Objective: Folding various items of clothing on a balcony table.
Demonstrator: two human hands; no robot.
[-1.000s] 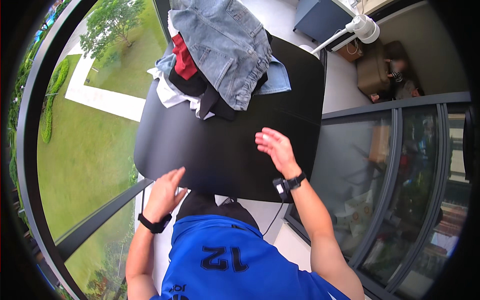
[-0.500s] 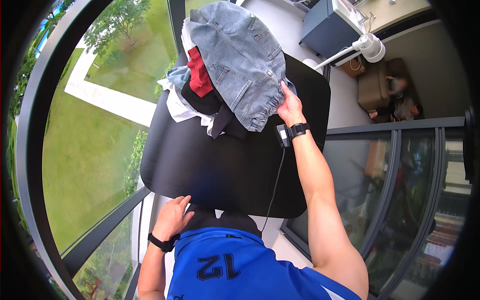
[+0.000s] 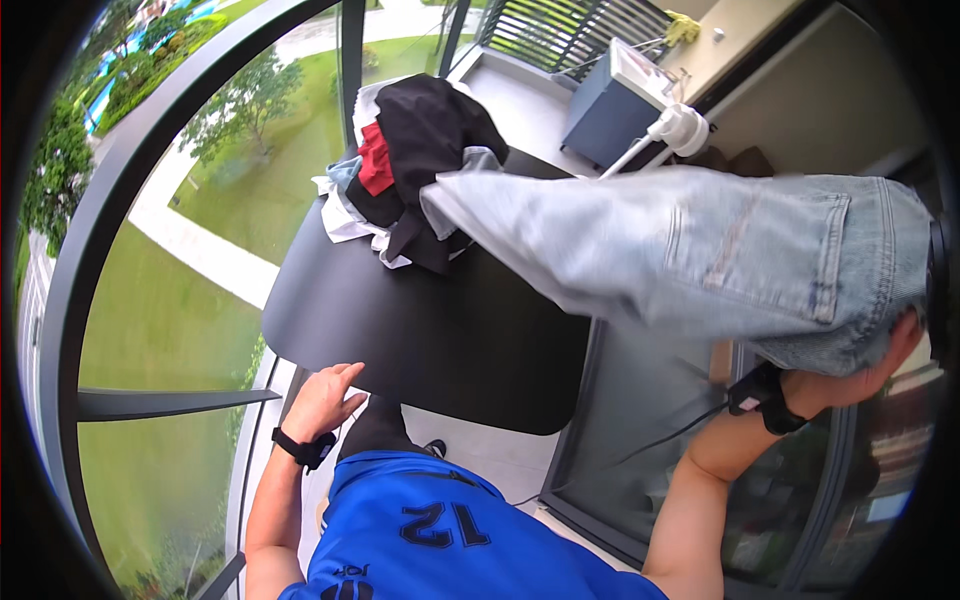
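Denim clothing (image 3: 690, 250), pale blue with a big square pocket sewn on, is up in the air on the right, stretched out sideways past the edge of the smooth black counter with round corners (image 3: 420, 310). The bare right hand (image 3: 865, 380), with a black strap and small box (image 3: 760, 395) on its wrist, has hold of the far right end. Its fingers are bent around the edge of the cloth and look squeezed tight on it, but the cloth hides some of them, so I cannot tell just how each one sits. The other end reaches back to the messy heap on the counter, and it is blurry, so the cloth looks like it is swinging. I cannot tell if that end touches the heap. The heap has a crumpled black cloth (image 3: 430, 125) on top, a bright red cloth (image 3: 375, 160) by its left side, and a thin white cloth (image 3: 345, 220) poking out low on the left. The bare left hand (image 3: 325, 400) is by the near left edge of the counter, with nothing in it. Its fingers are loose and a little bent, not squeezing anything, and I cannot tell if they touch the edge. The step now looks like taking this one piece off the heap. I think the next move calls for a firm grip by the right hand and enough lift so the loose end does not drag other clothes along.
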